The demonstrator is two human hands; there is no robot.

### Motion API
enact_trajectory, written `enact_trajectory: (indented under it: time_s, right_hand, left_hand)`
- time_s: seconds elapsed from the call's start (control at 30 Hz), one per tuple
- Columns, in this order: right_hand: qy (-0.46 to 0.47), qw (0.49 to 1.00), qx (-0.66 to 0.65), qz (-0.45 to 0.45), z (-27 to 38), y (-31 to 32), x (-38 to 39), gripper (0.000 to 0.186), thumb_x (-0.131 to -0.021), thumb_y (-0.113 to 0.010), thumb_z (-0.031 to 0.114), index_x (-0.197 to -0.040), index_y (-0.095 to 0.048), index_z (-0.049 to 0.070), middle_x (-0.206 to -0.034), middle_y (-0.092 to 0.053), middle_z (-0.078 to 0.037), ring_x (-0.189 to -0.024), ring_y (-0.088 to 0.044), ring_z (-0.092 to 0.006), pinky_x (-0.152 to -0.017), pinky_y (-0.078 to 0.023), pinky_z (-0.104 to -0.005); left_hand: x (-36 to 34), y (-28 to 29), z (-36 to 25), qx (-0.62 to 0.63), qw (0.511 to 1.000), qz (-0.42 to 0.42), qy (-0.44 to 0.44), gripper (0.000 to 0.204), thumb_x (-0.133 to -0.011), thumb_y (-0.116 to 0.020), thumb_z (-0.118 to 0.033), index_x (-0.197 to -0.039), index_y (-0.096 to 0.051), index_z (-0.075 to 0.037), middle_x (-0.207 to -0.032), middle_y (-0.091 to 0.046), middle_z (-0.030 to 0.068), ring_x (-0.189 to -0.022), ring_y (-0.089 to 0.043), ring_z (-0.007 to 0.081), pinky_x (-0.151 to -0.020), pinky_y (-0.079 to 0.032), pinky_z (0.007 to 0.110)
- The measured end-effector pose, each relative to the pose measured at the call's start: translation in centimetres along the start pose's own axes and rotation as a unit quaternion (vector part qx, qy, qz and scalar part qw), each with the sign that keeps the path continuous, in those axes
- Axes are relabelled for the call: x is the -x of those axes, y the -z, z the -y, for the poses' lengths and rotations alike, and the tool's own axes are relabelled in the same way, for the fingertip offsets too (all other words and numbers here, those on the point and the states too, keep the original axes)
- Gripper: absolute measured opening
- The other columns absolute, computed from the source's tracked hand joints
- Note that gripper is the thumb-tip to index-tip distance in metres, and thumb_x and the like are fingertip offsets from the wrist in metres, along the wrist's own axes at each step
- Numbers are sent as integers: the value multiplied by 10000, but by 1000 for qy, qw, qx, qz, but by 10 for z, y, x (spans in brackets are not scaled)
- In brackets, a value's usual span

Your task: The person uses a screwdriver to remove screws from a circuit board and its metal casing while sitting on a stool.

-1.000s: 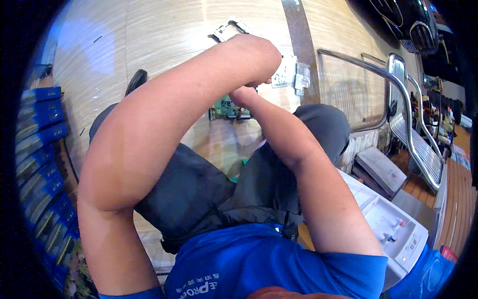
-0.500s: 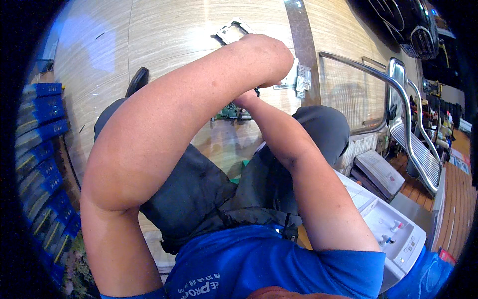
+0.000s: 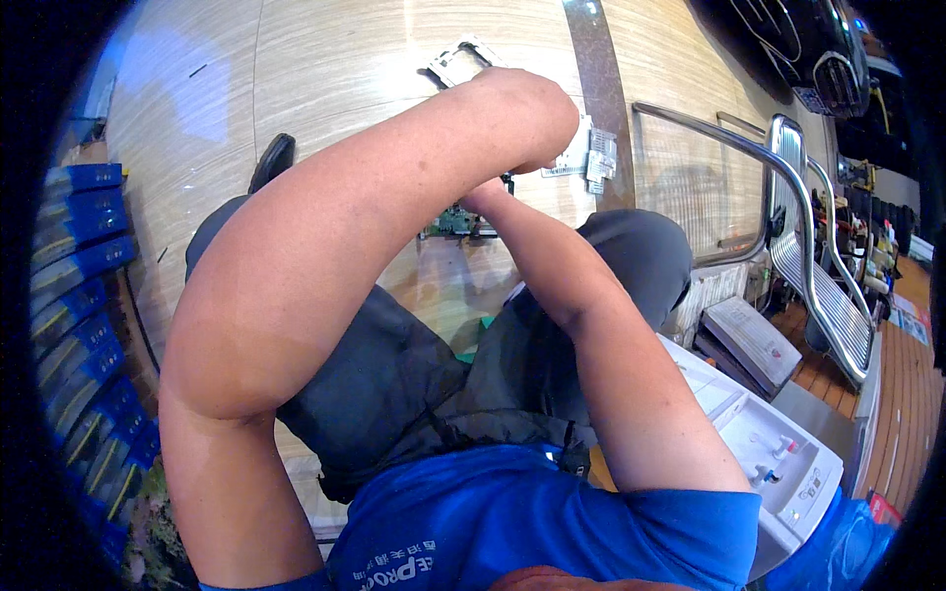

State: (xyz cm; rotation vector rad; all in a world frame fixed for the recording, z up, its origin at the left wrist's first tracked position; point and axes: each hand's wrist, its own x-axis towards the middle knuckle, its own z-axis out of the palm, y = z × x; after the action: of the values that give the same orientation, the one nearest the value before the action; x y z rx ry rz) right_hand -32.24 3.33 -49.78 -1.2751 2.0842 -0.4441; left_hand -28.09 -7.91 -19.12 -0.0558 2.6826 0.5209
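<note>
My left arm reaches across from the lower left. The back of my left hand is bent downward, hiding its fingers and anything in them. Just below it, my right hand is mostly covered by my left forearm, so its fingers do not show either. Beside my right hand, a green circuit board lies low between my knees, partly hidden by my left forearm. A small dark piece shows between the two hands. Past my left hand lies a whitish rectangular frame on the floor.
Right of my hands are a white sheet and a clear plastic packet. A metal-framed chair lies tipped over at the right. A white water dispenser is by my right elbow. Blue boxes line the left side.
My right forearm has shifted very slightly to the left. Both hands stay at the same place over the circuit board, and the other things have not visibly moved.
</note>
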Motion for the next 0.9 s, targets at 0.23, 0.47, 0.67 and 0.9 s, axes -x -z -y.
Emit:
enact_trajectory:
  time_s: [0.23,0.47,0.67,0.9]
  right_hand:
    - [-28,999,-13,-13,-5,2,0,553,-1045,-299,437,-1517,-361,157,-1563,-368,-148,-1458,-311,-295,-1189,-255,-416]
    - [-32,989,-141,-32,0,-2,-5,582,-1017,-424,457,-1501,-391,136,-1548,-401,-140,-1451,-334,-284,-1172,-268,-407]
    - [13,982,-183,-52,-5,-14,-10,596,-1002,-475,451,-1494,-400,125,-1545,-406,-141,-1451,-333,-287,-1172,-267,-410]
    - [72,979,-178,-63,-6,-17,-13,613,-985,-518,450,-1489,-407,118,-1545,-408,-141,-1451,-329,-291,-1177,-260,-416]
  left_hand:
    - [-3,2,-3,2,1000,-5,-2,312,-866,-728,-297,-1025,-724,-28,-984,-726,183,-968,-702,340,-824,-565,455]
    - [-2,-1,-1,-6,1000,-3,8,303,-858,-734,-293,-991,-729,-21,-973,-726,187,-967,-701,343,-824,-563,454]
    - [-4,-2,0,-5,1000,-7,-3,303,-852,-739,-290,-997,-729,-23,-976,-725,187,-969,-700,344,-825,-563,457]
    - [-2,2,1,-7,1000,5,6,305,-856,-735,-284,-1009,-728,-20,-983,-725,189,-973,-701,341,-824,-564,457]
